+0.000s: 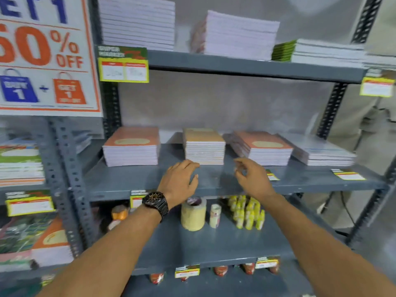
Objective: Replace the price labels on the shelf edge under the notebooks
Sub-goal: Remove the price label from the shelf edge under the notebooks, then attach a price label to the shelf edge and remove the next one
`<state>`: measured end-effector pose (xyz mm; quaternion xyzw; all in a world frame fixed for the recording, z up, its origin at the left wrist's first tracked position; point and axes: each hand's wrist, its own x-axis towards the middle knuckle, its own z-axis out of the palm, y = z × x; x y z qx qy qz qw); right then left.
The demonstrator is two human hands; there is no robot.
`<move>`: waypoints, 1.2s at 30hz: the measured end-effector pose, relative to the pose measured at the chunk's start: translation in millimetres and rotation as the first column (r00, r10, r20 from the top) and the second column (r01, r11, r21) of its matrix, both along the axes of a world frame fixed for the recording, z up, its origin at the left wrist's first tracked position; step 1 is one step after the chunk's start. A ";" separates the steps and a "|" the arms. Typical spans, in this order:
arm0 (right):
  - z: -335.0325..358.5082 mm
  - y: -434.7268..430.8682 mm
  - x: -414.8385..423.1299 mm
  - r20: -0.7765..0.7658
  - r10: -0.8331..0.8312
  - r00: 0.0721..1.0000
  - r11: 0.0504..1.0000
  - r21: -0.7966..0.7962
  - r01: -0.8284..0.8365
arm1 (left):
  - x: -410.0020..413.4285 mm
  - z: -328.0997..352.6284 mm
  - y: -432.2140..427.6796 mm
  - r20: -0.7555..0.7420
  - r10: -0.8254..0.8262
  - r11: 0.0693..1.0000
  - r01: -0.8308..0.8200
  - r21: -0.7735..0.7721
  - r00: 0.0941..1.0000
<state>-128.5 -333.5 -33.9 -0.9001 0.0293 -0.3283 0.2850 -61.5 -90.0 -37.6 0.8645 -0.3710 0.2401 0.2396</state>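
Note:
Several notebook stacks (204,148) lie on the grey middle shelf (120,181). My left hand (180,181), with a black watch on the wrist, hovers palm-down over the shelf just in front of the middle stack, fingers apart and holding nothing. My right hand (250,176) is to its right with the fingers curled; what they pinch is too blurred to tell. A yellow price label (272,175) lies flat on the shelf beside my right hand. Another label (348,175) lies further right. A label (135,199) hangs on the shelf edge, partly hidden by my left wrist.
Tape rolls (193,213) and small yellow bottles (248,213) stand on the shelf below. The top shelf carries more notebooks and a hanging label (123,65). A discount poster (47,54) hangs on the left. A person stands at the far right (364,129).

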 end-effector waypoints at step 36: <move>4.0 -191.6 29.7 -0.341 0.318 0.885 0.891 0.427 -0.156 | 11.8 4.7 -264.2 -0.678 -0.027 0.969 -0.147 -0.198 0.734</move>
